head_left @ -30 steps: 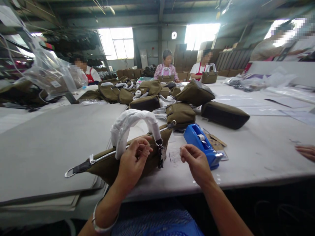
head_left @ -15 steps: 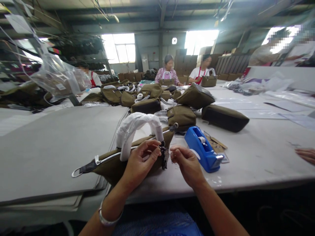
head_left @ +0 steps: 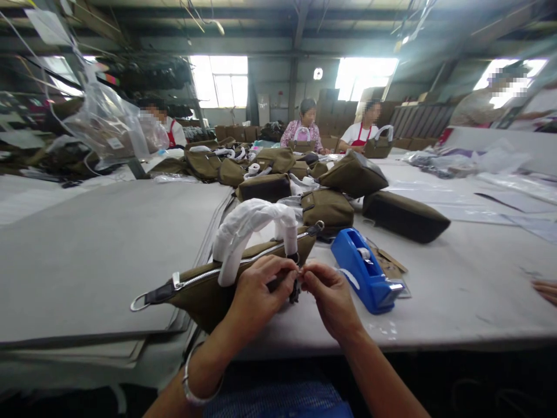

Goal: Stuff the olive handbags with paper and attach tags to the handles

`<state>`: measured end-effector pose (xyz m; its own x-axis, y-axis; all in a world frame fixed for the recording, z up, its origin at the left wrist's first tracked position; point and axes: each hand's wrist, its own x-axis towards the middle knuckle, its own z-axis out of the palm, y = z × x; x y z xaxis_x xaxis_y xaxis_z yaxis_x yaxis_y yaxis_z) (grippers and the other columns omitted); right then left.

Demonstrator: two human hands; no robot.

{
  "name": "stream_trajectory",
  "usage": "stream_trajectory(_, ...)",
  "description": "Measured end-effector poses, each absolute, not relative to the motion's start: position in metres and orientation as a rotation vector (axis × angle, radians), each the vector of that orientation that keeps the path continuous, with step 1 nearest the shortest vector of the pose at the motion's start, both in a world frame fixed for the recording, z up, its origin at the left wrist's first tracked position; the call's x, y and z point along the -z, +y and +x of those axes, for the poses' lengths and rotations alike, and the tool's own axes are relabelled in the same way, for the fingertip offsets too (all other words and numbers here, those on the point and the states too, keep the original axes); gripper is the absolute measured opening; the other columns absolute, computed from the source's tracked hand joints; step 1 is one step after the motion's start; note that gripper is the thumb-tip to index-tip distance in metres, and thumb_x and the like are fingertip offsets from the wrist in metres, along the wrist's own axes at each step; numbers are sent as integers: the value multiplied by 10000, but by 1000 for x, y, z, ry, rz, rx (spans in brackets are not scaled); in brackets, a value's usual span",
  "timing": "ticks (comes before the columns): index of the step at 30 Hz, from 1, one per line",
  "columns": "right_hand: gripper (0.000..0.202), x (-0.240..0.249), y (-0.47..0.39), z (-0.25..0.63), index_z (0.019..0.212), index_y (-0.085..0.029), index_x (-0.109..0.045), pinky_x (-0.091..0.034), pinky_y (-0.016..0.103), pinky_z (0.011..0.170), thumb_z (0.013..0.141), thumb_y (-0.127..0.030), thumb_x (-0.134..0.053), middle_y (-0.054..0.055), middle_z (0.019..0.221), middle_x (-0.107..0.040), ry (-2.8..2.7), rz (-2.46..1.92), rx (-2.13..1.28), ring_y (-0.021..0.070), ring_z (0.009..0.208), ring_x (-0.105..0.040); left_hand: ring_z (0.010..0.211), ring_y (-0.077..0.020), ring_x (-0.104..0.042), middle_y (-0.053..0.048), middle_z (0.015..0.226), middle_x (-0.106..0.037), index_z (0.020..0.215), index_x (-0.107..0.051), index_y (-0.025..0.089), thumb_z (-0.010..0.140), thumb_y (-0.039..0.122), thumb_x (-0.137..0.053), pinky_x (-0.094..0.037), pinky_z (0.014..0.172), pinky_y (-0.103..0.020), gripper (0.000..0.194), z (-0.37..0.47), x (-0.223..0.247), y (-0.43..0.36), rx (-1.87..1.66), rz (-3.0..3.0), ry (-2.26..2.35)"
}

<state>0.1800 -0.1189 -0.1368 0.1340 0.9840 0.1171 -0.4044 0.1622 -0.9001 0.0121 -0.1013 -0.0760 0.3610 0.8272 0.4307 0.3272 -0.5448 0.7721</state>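
An olive handbag (head_left: 204,302) with a silver zip stands in front of me, its handle (head_left: 256,213) wrapped in white paper. My left hand (head_left: 265,290) is at the bag's right front, thumb and fingers pinched near the base of the handle. Against its fingertips, my right hand (head_left: 328,290) is pinched too. Between and below the fingertips hangs a small dark fitting (head_left: 295,292), mostly covered by the fingers. What each pinch holds is too small to make out. A blue tape dispenser (head_left: 363,273) sits just right of my right hand.
More olive bags (head_left: 328,208) are heaped behind the handbag. Large grey sheets (head_left: 108,249) lie stacked at left. Brown tags (head_left: 387,261) lie behind the dispenser. Another person's hand (head_left: 546,290) rests at the right edge. Several people work across the table.
My right hand has moved left, so its fingertips now meet those of my left hand by the dark fitting. The whole view has shifted slightly.
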Motion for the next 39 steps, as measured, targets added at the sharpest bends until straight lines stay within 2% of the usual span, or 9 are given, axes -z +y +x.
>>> stream_trajectory(6,110,135,-120,180,867,-249,-805,-500,231,649,791,-316,-848,-4,801,-725,-995,-939,-1083,113,691,-582,874,-154,-659,11,917,-713,953,-726,228,949,265,-666,-488,809,-269,70,13,78,-99,-1090,2090,1035)
stream_trajectory(16,64,128,-119,184,863,-273,-806,-529,238,667,802,-254,-812,-15,818,-745,-1127,-976,-928,127,700,-622,839,-144,-658,22,884,-716,935,-730,229,928,232,-690,-480,786,-255,41,16,82,-98,-1124,2136,1089)
stream_trajectory(23,136,125,-122,188,896,-287,-793,-551,240,735,850,-160,-772,-19,876,-765,-1325,-1011,-609,149,818,-692,876,-168,-677,9,905,-734,936,-720,221,934,224,-686,-483,803,-278,34,17,85,-98,-1142,2198,1103)
stream_trajectory(27,170,122,-126,181,908,-280,-787,-556,253,756,879,-118,-741,-15,876,-766,-1398,-1024,-406,148,814,-706,876,-177,-673,-1,889,-729,899,-710,207,936,178,-668,-486,808,-291,63,21,87,-100,-1191,2179,1130)
stream_trajectory(33,185,130,-124,169,936,-278,-789,-565,265,765,894,-109,-726,-7,894,-767,-1356,-1004,-361,154,826,-714,842,-173,-672,-2,845,-720,846,-705,197,906,115,-678,-500,787,-287,105,25,92,-96,-1258,2097,1166)
stream_trajectory(36,179,133,-119,174,981,-289,-789,-568,272,820,911,-142,-716,-6,950,-774,-1362,-989,-404,161,889,-719,876,-175,-689,-2,885,-739,889,-719,212,919,166,-689,-521,819,-289,62,23,92,-90,-1255,2118,1111)
stream_trajectory(39,193,135,-114,185,1102,-294,-762,-563,309,893,955,-213,-668,12,1052,-768,-1322,-1079,-386,178,964,-716,950,-168,-706,-13,1029,-744,1052,-710,240,959,236,-653,-561,831,-263,110,17,91,-94,-1330,2070,1056)
